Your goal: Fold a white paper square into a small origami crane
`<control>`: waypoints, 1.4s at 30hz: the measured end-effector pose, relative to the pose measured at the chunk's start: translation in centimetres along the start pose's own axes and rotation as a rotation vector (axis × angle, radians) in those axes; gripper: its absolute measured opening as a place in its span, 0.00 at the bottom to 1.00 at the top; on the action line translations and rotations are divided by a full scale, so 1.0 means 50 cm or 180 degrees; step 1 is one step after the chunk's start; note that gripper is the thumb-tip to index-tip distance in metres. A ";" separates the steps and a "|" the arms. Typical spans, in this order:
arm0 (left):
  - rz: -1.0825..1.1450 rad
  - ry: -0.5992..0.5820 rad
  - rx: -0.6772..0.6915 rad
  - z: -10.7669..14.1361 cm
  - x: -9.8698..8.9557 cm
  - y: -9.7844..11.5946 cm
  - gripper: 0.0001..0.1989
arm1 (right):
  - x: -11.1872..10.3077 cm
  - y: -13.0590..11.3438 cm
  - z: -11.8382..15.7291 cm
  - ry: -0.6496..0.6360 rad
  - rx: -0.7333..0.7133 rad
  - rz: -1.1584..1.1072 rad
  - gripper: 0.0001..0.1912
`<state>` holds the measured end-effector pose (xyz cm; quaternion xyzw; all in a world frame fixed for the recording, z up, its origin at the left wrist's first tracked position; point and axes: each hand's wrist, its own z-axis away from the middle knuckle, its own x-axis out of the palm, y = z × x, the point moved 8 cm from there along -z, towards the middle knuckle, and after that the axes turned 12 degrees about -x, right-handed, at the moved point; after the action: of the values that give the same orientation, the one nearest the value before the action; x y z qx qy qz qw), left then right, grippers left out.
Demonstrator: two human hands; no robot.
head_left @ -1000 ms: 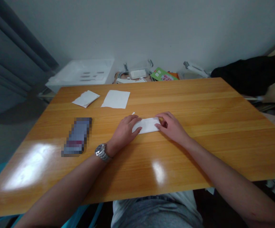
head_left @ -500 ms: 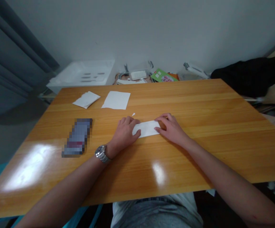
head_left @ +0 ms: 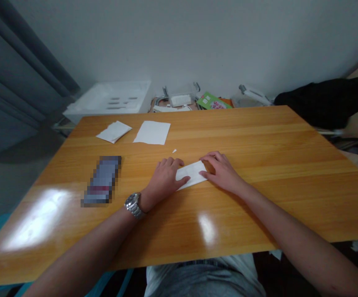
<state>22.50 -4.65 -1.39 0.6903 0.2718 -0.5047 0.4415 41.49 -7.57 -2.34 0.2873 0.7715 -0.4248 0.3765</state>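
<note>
A folded white paper (head_left: 193,173) lies on the wooden table, slightly tilted, between my two hands. My left hand (head_left: 164,178) covers its left end, with the thumb on the near side of the paper and the fingers curled over the far side. At the right end, my right hand (head_left: 222,172) holds the paper with its thumb at the near corner and its index finger at the far corner. The paper's left end is hidden under my left hand. A small white scrap (head_left: 174,151) rests just beyond my left fingers.
Farther back lie a square white sheet (head_left: 152,132) and a folded white sheet (head_left: 114,131). A blurred-out phone-like object (head_left: 103,180) is to the left. Past the table's far edge are a white foam tray (head_left: 101,99), a green booklet (head_left: 212,101) and black cloth (head_left: 321,97).
The folded paper has turned a little, its left end coming nearer to me. My left hand has shifted slightly right and nearer, its thumb farther over the paper. My right hand stays at its end.
</note>
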 end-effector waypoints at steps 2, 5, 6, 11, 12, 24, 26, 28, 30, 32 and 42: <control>0.0107 -0.0017 0.0032 -0.002 0.001 0.001 0.17 | 0.002 0.004 0.002 0.0022 0.0025 -0.0005 0.21; 0.0285 -0.0036 0.0105 -0.002 0.000 0.004 0.12 | 0.003 0.010 0.004 0.0088 0.0071 -0.0104 0.20; 0.0366 -0.0057 0.0090 -0.002 0.000 0.003 0.10 | 0.002 0.012 0.004 0.0137 0.0093 -0.0164 0.20; 0.1176 -0.0164 -0.0268 -0.003 -0.007 -0.013 0.06 | -0.019 0.013 0.002 0.0533 0.0154 -0.0729 0.17; 0.1393 -0.0143 -0.0319 -0.002 -0.011 -0.015 0.06 | -0.022 0.012 0.001 0.0588 0.0211 -0.0912 0.17; 0.2906 -0.0475 -0.0342 0.006 0.015 -0.008 0.10 | -0.003 -0.011 -0.023 0.0832 0.1026 -0.2771 0.17; 0.3012 -0.0520 -0.0315 0.008 0.016 -0.003 0.11 | 0.000 -0.011 -0.026 0.0771 0.1018 -0.2795 0.16; 0.3180 -0.0444 -0.0304 0.009 0.006 0.000 0.12 | 0.001 -0.016 -0.029 0.0643 0.0932 -0.2730 0.15; 0.3331 -0.0283 -0.0303 0.010 -0.011 0.001 0.15 | 0.002 -0.025 -0.028 0.0474 0.0811 -0.2618 0.14; 0.3271 -0.0175 -0.0270 0.012 -0.025 0.004 0.17 | 0.002 -0.033 -0.024 0.0335 0.0743 -0.2516 0.12; 0.3089 -0.0070 -0.0156 0.012 -0.015 -0.005 0.12 | 0.006 -0.048 -0.003 0.0240 0.0900 -0.2815 0.14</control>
<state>21.77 -4.99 -0.81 0.7214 -0.0743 -0.2413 0.6448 39.44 -8.56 -1.46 -0.0055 0.7676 -0.6348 0.0881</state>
